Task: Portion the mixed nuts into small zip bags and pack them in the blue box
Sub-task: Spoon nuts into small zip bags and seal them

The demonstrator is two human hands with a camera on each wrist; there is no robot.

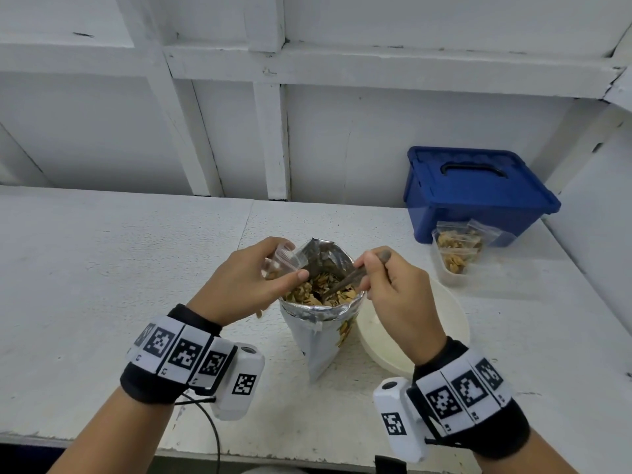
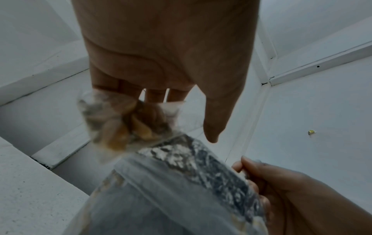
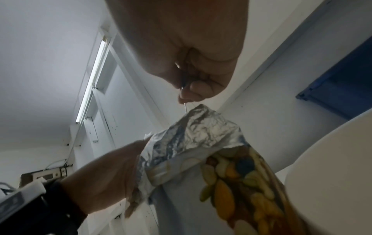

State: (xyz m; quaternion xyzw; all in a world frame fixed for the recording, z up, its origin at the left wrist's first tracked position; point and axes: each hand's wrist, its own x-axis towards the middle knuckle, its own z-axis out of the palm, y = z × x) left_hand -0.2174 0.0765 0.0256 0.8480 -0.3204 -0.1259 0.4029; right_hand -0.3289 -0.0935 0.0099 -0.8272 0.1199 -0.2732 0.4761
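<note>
A foil-lined bag of mixed nuts (image 1: 321, 313) stands open at the table's middle, its rim folded down. My left hand (image 1: 260, 278) holds a small clear zip bag (image 1: 284, 260) at the big bag's left rim; the zip bag (image 2: 128, 125) has some nuts in it. My right hand (image 1: 383, 282) grips a spoon (image 1: 345, 280) whose bowl is dipped into the nuts. The blue box (image 1: 475, 189) sits lid-shut at the back right. Filled zip bags (image 1: 456, 249) lean against its front.
A white bowl (image 1: 444, 323) sits under my right hand, right of the nut bag (image 3: 201, 143). White wall panels rise behind the white table (image 1: 119, 261). A cable hangs from my left wrist over the near table edge.
</note>
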